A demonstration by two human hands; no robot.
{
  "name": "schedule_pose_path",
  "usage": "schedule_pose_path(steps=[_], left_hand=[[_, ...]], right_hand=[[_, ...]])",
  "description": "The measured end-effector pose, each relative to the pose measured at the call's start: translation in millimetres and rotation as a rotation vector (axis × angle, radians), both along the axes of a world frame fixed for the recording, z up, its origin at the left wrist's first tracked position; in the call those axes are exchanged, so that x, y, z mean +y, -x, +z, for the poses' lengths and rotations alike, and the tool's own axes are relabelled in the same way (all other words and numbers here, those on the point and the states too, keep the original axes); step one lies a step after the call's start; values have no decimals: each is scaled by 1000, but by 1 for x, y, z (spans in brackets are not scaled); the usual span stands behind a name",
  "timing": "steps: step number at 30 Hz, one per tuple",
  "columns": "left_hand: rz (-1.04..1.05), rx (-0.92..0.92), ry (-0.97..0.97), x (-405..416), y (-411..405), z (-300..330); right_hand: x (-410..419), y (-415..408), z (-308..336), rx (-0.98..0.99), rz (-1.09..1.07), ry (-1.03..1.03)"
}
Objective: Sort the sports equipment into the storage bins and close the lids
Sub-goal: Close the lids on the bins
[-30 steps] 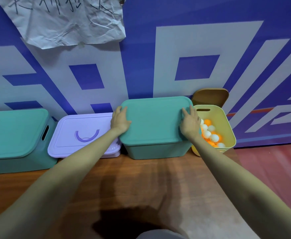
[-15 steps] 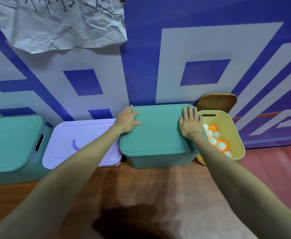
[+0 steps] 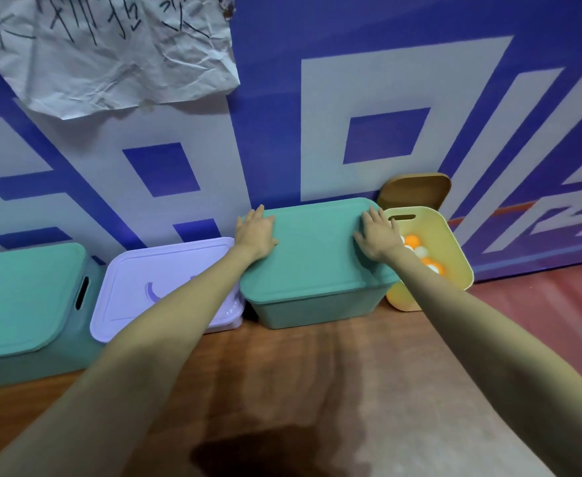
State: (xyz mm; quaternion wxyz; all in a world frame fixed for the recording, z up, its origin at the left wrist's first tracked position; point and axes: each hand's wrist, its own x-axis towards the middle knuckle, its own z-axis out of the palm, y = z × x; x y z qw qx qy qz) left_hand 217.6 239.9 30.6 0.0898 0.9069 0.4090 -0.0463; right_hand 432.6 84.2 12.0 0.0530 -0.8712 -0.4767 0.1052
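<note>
Both hands flat on the lid (image 3: 313,249) of the middle teal bin (image 3: 320,306), fingers straight and spread, nothing gripped. Left hand (image 3: 255,232) sits on the lid's left edge w/ thumb out toward the middle, right hand (image 3: 377,235) on the right edge. Lid looks seated on the bin all the way round, at least on the front and sides I can see (back edge is up against the wall, can't really tell there).

Right next to it, touching or nearly, is the yellow bin (image 3: 455,249), open, w/ orange and white ping pong balls (image 3: 417,247) inside. Its tan lid (image 3: 415,191) stands upright behind it, leaning on the wall. The right forearm covers part of the balls.

On the left of the middle bin there's a lavender box (image 3: 138,287) w/ its lid on and a curved handle on top, partly hidden by the left forearm. Further left, another teal bin (image 3: 24,304), lid on, slot handle on its side facing the lavender one.

All four sit in a row on a wooden surface (image 3: 317,373) against a blue and white wall (image 3: 351,80). A crumpled paper (image 3: 110,53) w/ handwriting hangs top left. Red floor (image 3: 558,297) off to the right.
</note>
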Motion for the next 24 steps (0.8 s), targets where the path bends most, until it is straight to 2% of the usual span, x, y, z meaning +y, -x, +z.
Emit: schedule_pose_path(steps=[5,12,17,24], left_hand=[[-81,-97,-27,-34,-25,15],[-131,-249,128,-72,-86,39],[-170,-286,91,-104,-140,46],[-108,-336,49,-128,-204,50]], right_hand=[[-39,-15,14,-5,-19,-74],[-96,-82,33,-51,-35,-120],[-118,-146,46,-45,53,-120],[-113,-205,60,-60,188,-132]])
